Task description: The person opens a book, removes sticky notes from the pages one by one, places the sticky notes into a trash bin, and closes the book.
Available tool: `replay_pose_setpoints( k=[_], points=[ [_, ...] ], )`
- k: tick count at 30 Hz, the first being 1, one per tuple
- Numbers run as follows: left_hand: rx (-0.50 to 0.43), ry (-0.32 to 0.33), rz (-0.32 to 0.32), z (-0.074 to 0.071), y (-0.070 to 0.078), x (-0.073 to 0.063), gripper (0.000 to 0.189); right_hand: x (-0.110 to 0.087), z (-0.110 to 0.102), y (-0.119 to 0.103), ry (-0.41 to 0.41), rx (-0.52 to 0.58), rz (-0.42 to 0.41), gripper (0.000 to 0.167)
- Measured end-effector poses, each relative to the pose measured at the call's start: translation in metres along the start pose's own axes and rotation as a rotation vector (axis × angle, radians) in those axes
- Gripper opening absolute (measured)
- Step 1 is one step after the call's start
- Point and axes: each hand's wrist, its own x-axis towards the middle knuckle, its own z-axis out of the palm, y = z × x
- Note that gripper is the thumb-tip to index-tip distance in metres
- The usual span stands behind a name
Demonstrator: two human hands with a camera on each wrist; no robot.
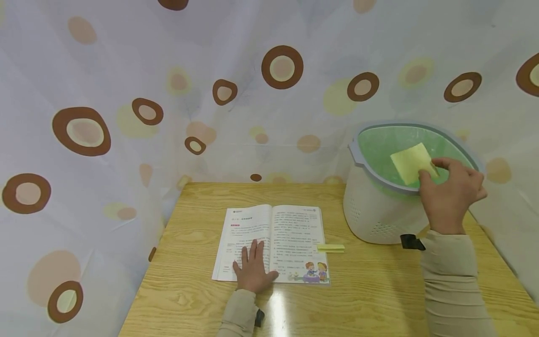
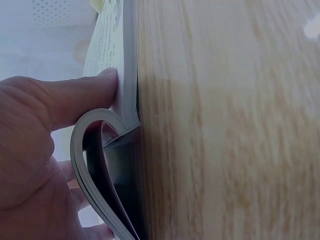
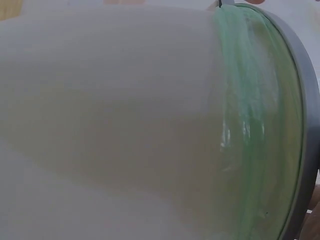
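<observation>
A square yellow paper note (image 1: 411,163) is pinched between the thumb and fingers of my right hand (image 1: 454,193), over the mouth of a white bin (image 1: 372,213). My left hand (image 1: 252,271) lies with fingers spread on the left page of an open book (image 1: 294,234). In the left wrist view, the left thumb touches the page near the spine, and the book's pages (image 2: 82,160) bow upward beside it. A yellow paper strip (image 1: 334,248) sticks out from the book's right edge. The right wrist view shows mainly the bin's side (image 3: 115,125), with the note hidden.
The bin has a grey rim (image 1: 360,157) and a green bag liner (image 1: 379,140). It stands on the right of the wooden table (image 1: 181,281). A white curtain (image 1: 236,47) with brown and yellow spots hangs behind and at the sides.
</observation>
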Motion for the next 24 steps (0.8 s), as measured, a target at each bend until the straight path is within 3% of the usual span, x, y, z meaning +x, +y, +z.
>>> replay_pose_setpoints(
  k=[4, 9, 12, 16, 19, 24],
  points=[
    [-0.006, 0.002, 0.000, 0.003, -0.002, 0.001, 0.091, -0.001, -0.002, 0.000, -0.031, -0.012, -0.010, 0.033],
    [-0.001, 0.004, 0.002, 0.004, -0.003, 0.002, 0.091, -0.003, -0.003, -0.003, -0.009, 0.013, 0.002, 0.032],
    [0.011, 0.005, 0.003, 0.003, -0.002, 0.001, 0.092, -0.006, -0.004, -0.004, 0.062, 0.083, -0.038, 0.029],
    [0.014, 0.003, 0.003, 0.002, -0.001, 0.000, 0.092, -0.015, -0.007, -0.008, 0.207, 0.176, -0.171, 0.024],
    [0.009, -0.001, 0.001, 0.001, -0.001, 0.000, 0.092, -0.028, -0.011, -0.022, 0.299, 0.211, -0.231, 0.024],
    [0.011, -0.015, -0.005, 0.001, -0.001, 0.001, 0.092, -0.053, -0.021, -0.048, 0.346, 0.308, -0.247, 0.025]
  ],
)
